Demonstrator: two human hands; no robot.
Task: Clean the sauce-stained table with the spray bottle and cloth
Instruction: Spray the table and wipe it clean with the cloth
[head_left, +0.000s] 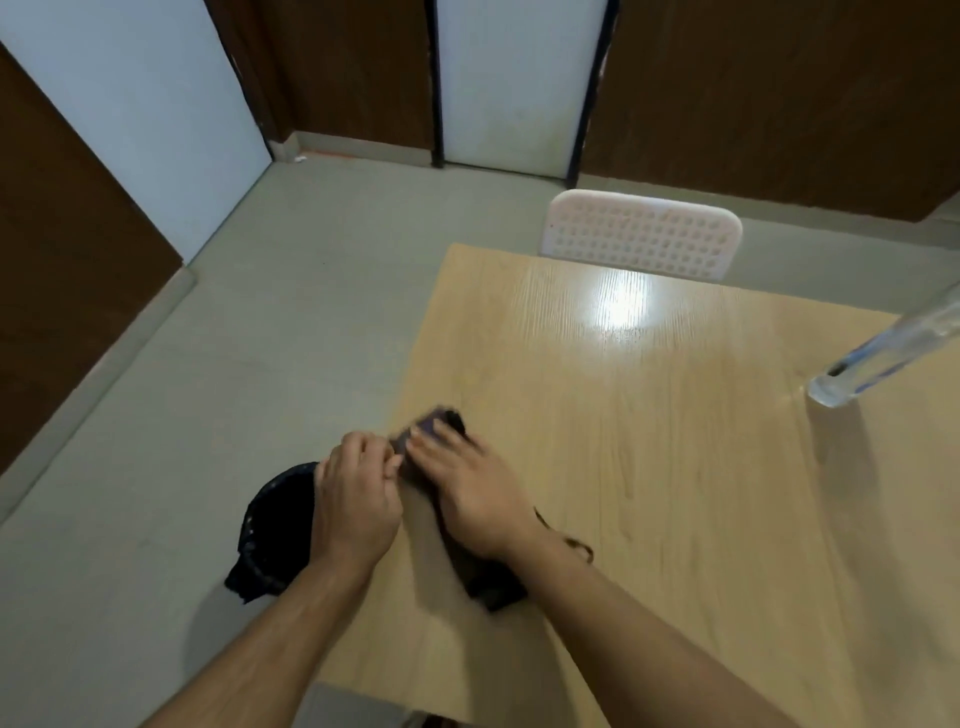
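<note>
Head view: a dark cloth (451, 423) is pressed flat by the right hand (470, 486) and pinched by the left hand (358, 493) at the table (649, 467) edge, seemingly for folding; the spray bottle (883, 353) is parked aside.

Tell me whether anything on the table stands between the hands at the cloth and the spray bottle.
Nothing visible does. The right hand lies flat on the dark cloth near the table's left edge, and the left hand pinches the cloth's end. The spray bottle stands at the far right, with only bare tabletop between.
</note>
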